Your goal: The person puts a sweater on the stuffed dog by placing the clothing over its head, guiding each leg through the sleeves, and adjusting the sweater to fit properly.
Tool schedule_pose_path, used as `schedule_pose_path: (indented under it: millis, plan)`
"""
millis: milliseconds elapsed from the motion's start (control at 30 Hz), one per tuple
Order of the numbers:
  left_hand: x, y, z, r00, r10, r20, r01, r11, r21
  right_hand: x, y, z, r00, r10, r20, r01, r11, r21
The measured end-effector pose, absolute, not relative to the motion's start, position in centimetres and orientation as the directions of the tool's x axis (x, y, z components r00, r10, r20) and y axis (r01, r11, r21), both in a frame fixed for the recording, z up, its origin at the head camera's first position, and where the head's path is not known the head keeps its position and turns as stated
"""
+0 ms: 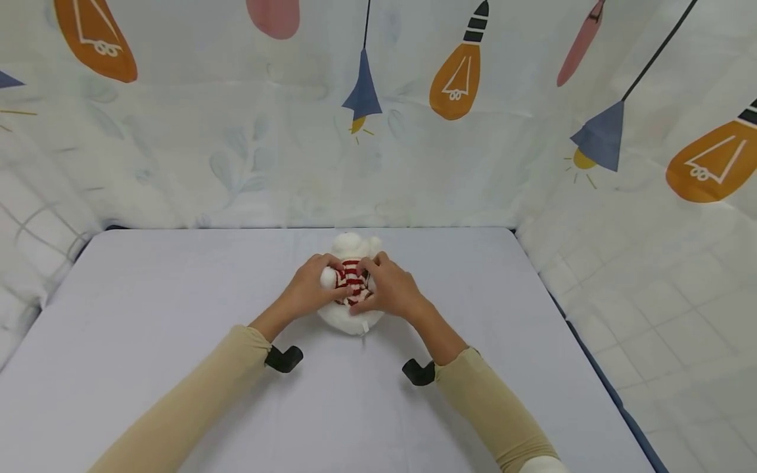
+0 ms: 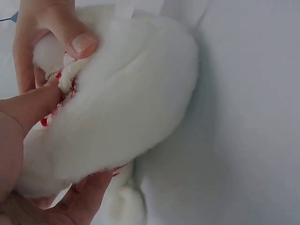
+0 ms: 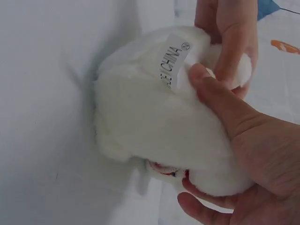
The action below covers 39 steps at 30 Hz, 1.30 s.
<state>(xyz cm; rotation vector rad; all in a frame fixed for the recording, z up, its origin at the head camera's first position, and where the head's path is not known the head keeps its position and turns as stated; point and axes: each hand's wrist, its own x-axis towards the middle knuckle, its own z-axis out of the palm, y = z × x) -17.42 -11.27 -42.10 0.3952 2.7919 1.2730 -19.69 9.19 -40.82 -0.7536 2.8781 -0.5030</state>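
A white plush toy [image 1: 349,319] in a red-and-cream striped knitted sweater [image 1: 353,281] lies at the far middle of the table, its round head pointing away from me; no face shows. My left hand [image 1: 309,284] grips its left side, thumb at the sweater's lower edge and fingers under the body in the left wrist view. From the other side my right hand [image 1: 395,286] holds the toy, thumb on the sweater hem near the left thumb. A white label [image 3: 172,63] with printed letters sticks out of the fur in the right wrist view.
Pale cloth covers the table [image 1: 177,282]. Behind it hangs a white curtain [image 1: 307,164] printed with bulbs and lamps, continuing along both sides. Black angled pieces [image 1: 285,359] stick out at both sleeve cuffs.
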Motion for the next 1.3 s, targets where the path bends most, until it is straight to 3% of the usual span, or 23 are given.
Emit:
schedule_pose_path:
  millis: [267, 467, 567, 733, 1100, 1200, 1300]
  plan:
    - [-17.4, -11.2, -42.0, -0.974, 0.195, 0.116, 0.217, 0.656, 0.723, -20.9, 10.6, -41.6, -0.903, -0.429, 0.016, -0.31, 0.625, -0.717]
    - [-17.5, -11.7, -42.0, -0.981, 0.147, 0.131, 0.195, 0.663, 0.722, -22.3, 11.8, -42.2, -0.942, -0.31, -0.126, 0.014, 0.339, -0.941]
    - [-17.5, -12.1, -42.3, -0.982, 0.119, 0.145, 0.188, 0.614, 0.767, -22.7, 12.0, -43.1, -0.929, -0.297, -0.22, 0.124, 0.311, -0.942]
    - [-17.5, -12.5, -42.5, -0.985, 0.091, 0.149, 0.175, 0.496, 0.85, -22.7, 12.0, -44.1, -0.874, -0.395, -0.282, 0.153, 0.326, -0.933]
    - [-17.5, -12.4, -41.2, -0.967, 0.181, 0.177, 0.206, 0.16, 0.965, -22.1, 13.2, -44.7, -0.664, -0.741, -0.102, 0.219, -0.062, -0.974]
    - [-17.5, -12.0, -41.3, -0.967, 0.191, 0.167, 0.195, 0.134, 0.972, -21.6, 12.6, -44.3, -0.678, -0.731, -0.069, 0.219, -0.112, -0.969]
    - [-17.7, -11.7, -41.4, -0.969, 0.192, 0.156, 0.192, 0.187, 0.964, -21.3, 12.0, -43.5, -0.756, -0.648, -0.099, 0.207, -0.092, -0.974]
